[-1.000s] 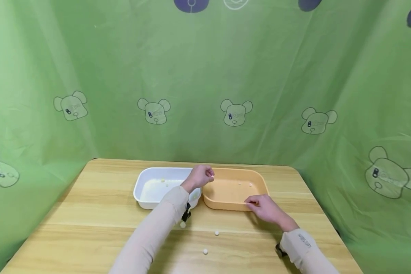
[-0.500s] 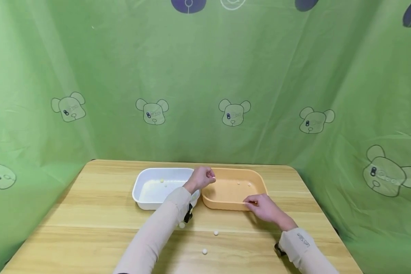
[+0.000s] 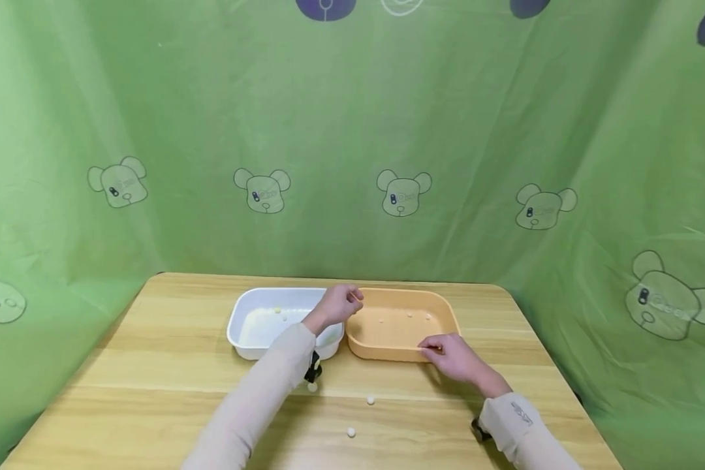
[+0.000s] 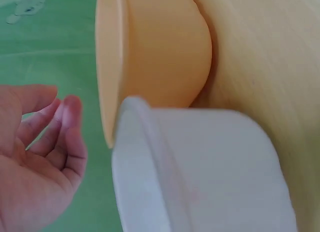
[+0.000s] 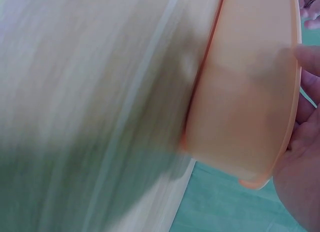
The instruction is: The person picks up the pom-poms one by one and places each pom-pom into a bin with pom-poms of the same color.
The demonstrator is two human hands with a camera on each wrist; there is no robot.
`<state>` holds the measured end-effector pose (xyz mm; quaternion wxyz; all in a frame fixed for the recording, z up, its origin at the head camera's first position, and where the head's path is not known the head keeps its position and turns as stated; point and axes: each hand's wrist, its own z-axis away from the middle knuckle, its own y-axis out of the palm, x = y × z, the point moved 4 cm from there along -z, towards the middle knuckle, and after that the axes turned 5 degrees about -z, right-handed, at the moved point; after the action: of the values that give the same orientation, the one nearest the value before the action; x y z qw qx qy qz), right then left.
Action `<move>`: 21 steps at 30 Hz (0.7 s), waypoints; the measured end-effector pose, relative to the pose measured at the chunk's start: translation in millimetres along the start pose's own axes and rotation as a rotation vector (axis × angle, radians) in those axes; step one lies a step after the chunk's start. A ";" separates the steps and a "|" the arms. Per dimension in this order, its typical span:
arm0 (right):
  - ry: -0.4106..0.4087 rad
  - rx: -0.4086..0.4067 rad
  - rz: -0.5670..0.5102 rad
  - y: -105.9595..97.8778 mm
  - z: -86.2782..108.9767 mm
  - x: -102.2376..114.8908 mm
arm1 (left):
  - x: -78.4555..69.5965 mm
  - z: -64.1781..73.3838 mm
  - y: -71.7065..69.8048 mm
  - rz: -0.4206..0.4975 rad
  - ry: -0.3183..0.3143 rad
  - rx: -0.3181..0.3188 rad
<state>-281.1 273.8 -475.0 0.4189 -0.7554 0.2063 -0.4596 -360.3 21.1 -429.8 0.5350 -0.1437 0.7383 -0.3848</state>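
Note:
My left hand [image 3: 336, 304] is over the place where the white tray [image 3: 252, 353] and the orange tray [image 3: 382, 353] meet. In the left wrist view its thumb and fingertips [image 4: 73, 104] stand a little apart, with nothing between them. My right hand [image 3: 454, 356] pinches the near rim of the orange tray, thumb outside and fingers over the inner side. On the orange tray's floor lie a small white ball [image 3: 380, 320] at the left and two more small white pieces, one of them a white bit [image 3: 428, 316] at the right.
The white tray holds a yellowish piece [image 3: 278, 310] and a small white one [image 3: 284, 318]. On the wooden table [image 3: 153, 391] in front lie a white ball [image 3: 371, 400], a nearer ball [image 3: 351, 432] and a pale round piece [image 3: 313, 387] by the left wrist. A green curtain [image 3: 329, 241] stands behind.
My left hand has let go of a small white ball, which now lies in the orange tray, and has drawn slightly back to the left. My right hand stays on the rim.

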 end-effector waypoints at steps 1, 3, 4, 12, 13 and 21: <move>0.000 -0.002 0.003 0.2 -0.1 0.0 | 0.1 3.9 -3.2 -0.004 0.020 0.002; 0.000 -0.005 0.007 0.4 -0.2 0.0 | -0.4 14.2 -10.5 -0.016 0.063 0.009; 0.001 -0.005 0.005 0.5 -0.1 0.2 | -0.2 20.1 -13.8 -0.029 0.087 0.013; -0.006 -0.019 -0.007 0.4 2.9 5.0 | 7.8 78.7 -31.9 -0.053 0.211 0.080; -0.007 -0.022 -0.007 0.4 3.1 5.3 | 10.6 85.6 -31.8 -0.048 0.209 0.094; -0.006 -0.016 0.001 0.4 -0.1 4.0 | 31.9 128.7 -24.6 -0.057 0.242 0.186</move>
<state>-279.2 270.8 -473.2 0.4137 -0.7602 0.2089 -0.4554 -261.6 -68.4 -450.6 0.4420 -0.0670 0.7541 -0.4811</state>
